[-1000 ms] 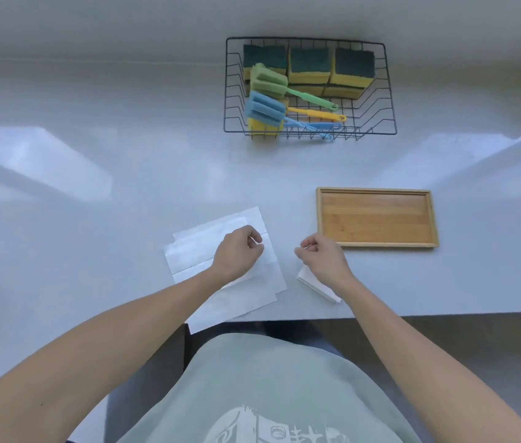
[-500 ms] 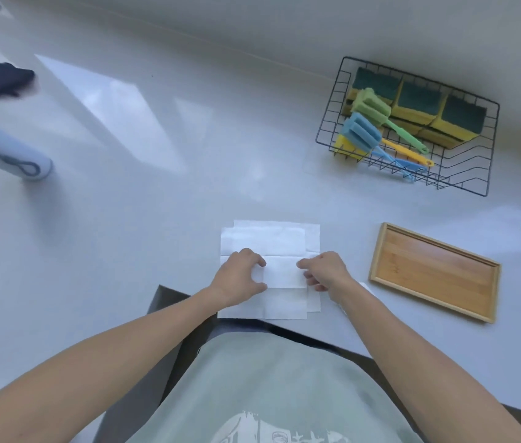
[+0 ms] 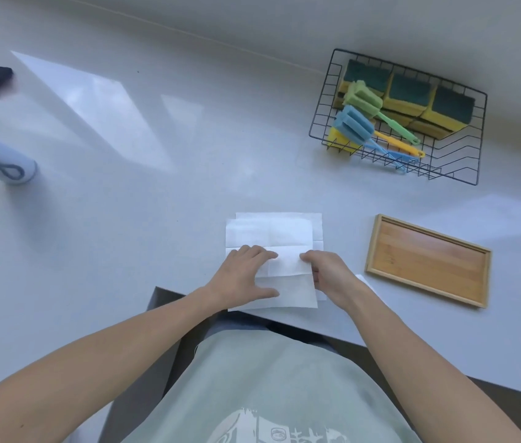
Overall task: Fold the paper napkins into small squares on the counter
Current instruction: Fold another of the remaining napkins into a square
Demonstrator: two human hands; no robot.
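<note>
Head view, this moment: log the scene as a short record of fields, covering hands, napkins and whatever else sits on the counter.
left hand: flat on the napkin stack, fingers spread
right hand: fingertips on the top sheet's right edge
napkins: white unfolded stack at the counter's near edge, sheets slightly offset
wooden tray: right of the napkins, nothing in it
wire basket: far right, holding sponges and foam brushes
counter: white, glossy

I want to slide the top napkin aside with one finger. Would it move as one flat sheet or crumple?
Probably crumple. The top napkin looks thin and limp, already creased, so it would likely buckle ahead of a fingertip. It lies on other napkins, not bare counter, so it may drag those along. It seems very light; both hands, left and right, press it flat.
</note>
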